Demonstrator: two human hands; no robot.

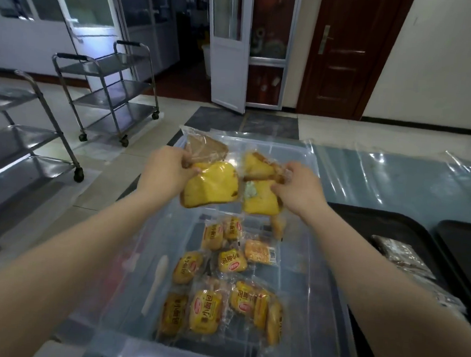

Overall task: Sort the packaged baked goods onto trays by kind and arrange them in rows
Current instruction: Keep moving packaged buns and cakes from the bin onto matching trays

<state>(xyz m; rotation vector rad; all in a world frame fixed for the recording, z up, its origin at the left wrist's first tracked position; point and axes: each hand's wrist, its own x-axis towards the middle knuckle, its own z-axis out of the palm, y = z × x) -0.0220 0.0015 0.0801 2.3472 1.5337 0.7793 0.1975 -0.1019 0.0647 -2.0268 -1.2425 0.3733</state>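
- The left hand (168,171) pinches a wrapped yellow cake slice (211,186) above the clear bin (322,271), lifted clear for sorting.
- The right hand (297,189) has its grip closed on two more wrapped slices (259,184).
- Small yellow bun packets (205,311) lie in the bin; the black tray (379,224) sits to the right.

Wrapped yellow cake slices (211,184) above bin (331,271)

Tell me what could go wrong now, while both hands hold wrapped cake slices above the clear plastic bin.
The left hand pinches a yellow cake slice and a brown slice together; one may slip. The right hand also grips several yellow slices, so they could get squashed.
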